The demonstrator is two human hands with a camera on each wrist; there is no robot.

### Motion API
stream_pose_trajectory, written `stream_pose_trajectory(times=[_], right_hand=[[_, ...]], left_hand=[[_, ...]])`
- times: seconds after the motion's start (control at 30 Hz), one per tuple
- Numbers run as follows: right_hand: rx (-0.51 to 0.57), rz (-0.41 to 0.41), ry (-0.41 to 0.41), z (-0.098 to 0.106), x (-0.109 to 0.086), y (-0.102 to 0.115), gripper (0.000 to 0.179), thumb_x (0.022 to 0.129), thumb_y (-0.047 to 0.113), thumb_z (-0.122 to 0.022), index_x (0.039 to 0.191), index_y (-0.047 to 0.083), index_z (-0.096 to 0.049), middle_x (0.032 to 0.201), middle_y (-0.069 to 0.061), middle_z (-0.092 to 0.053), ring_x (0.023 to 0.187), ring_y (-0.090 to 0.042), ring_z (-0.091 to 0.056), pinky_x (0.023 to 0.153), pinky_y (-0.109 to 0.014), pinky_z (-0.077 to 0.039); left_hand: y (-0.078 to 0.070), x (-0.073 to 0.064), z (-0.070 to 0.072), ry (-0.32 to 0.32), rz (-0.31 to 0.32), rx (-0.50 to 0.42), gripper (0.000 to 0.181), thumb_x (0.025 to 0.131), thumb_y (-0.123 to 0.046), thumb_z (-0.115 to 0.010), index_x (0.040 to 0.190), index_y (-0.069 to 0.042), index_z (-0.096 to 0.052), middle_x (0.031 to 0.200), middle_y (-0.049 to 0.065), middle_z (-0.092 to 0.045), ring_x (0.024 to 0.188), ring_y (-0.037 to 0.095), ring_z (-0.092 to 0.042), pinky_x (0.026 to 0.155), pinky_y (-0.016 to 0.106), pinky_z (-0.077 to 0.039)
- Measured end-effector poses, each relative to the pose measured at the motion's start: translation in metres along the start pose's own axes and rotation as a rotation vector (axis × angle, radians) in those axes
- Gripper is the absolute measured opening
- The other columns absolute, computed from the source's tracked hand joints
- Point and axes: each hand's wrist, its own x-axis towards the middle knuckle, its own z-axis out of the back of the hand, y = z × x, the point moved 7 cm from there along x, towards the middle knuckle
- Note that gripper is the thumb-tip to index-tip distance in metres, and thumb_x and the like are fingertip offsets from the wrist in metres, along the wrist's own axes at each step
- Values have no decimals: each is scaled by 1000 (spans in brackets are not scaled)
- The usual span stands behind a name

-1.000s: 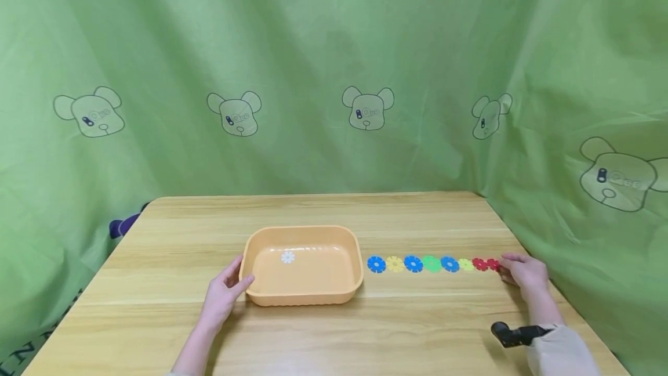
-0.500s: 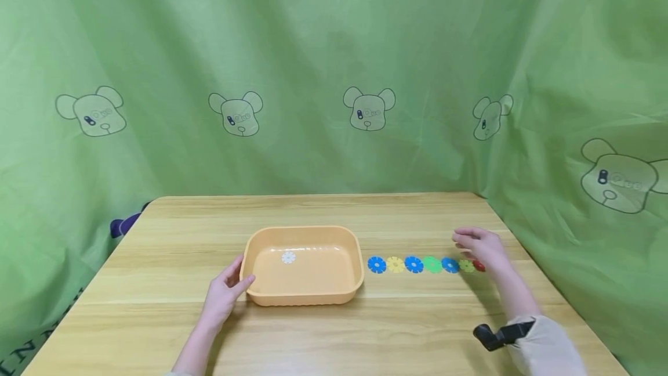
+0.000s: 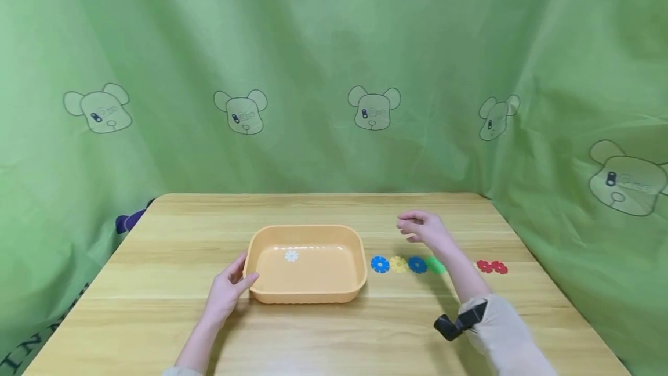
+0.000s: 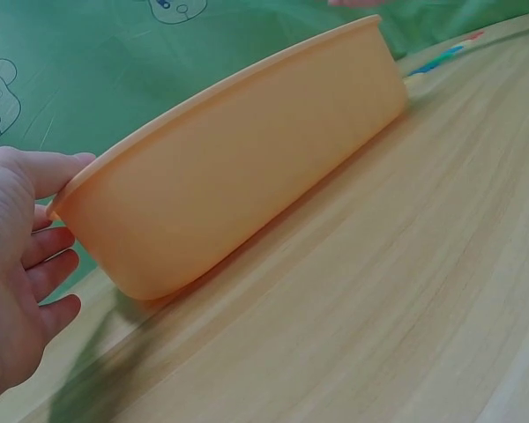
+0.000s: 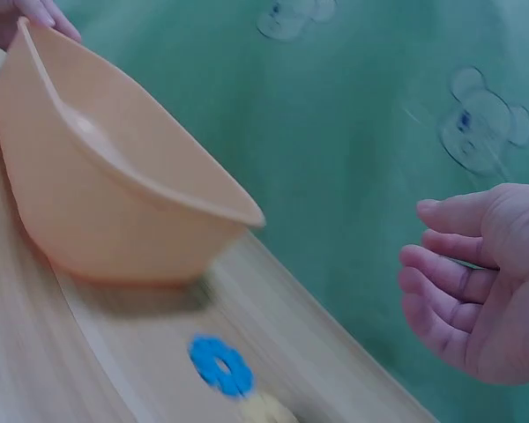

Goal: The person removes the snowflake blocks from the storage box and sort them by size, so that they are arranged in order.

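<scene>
An orange plastic basin (image 3: 307, 297) stands on the table, with a white flower-shaped piece (image 3: 291, 255) inside. My left hand (image 3: 224, 292) holds the basin's left rim, thumb over the edge and fingers behind it. My right hand (image 3: 425, 228) is above the table to the basin's right, fingers loosely bent and nothing in them. Below it runs a row of flat flower pieces: blue (image 3: 380, 264), yellow (image 3: 399, 264), another blue (image 3: 417, 264) and green (image 3: 434, 264). Two red flower pieces (image 3: 492, 267) lie at the row's right end. My right forearm hides the part between.
The wooden table (image 3: 334, 335) is backed by a green curtain (image 3: 308, 161) printed with bear heads. A black wrist strap with a camera (image 3: 459, 322) sits on my right sleeve. A purple object (image 3: 129, 221) shows beyond the table's left edge.
My right hand has left the red piece at the row's right end, risen and travelled left toward the basin. My left hand and the basin keep their places.
</scene>
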Motion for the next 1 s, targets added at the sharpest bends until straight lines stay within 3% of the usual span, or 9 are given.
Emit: stream_pose_trajectory(times=[0.1,0.3,0.6,0.83,1.0], right_hand=[[16,-2,35,-21,6,7,41,89,15,-61,120,-11,-51,107,-21,-61,94,-29,-60,80,-37,-55],[42,-4,113,-63,14,20,41,88,12,-62,119,-12,-51,105,-22,-62,90,-26,-61,84,-45,-53],[18,-3,210,-122,21,33,35,85,5,-64,115,-12,-55,97,-16,-66,85,-24,-63,73,-35,-56],[19,-8,281,-164,30,35,36,83,5,-66,114,-11,-56,93,-13,-66,88,-30,-63,78,-42,-56],[12,-16,308,-187,38,33,35,83,7,-67,113,-10,-58,91,-10,-66,81,-20,-63,78,-41,-56]], left_hand=[[-1,0,0,1,2,7,64,87,-9,-64,140,4,-32,143,22,-33,130,37,-33,106,38,-30],[-1,1,0,-1,5,9,65,87,-11,-65,141,3,-32,143,21,-33,130,36,-33,107,38,-29],[2,2,1,-6,7,-8,63,87,-8,-64,141,4,-32,143,22,-34,129,37,-34,106,38,-31],[0,1,1,-11,2,-11,64,87,-7,-64,141,4,-32,142,22,-35,128,37,-37,104,37,-33],[1,1,0,-4,12,-12,65,86,-7,-64,141,4,-31,141,23,-35,127,37,-38,102,36,-35]])
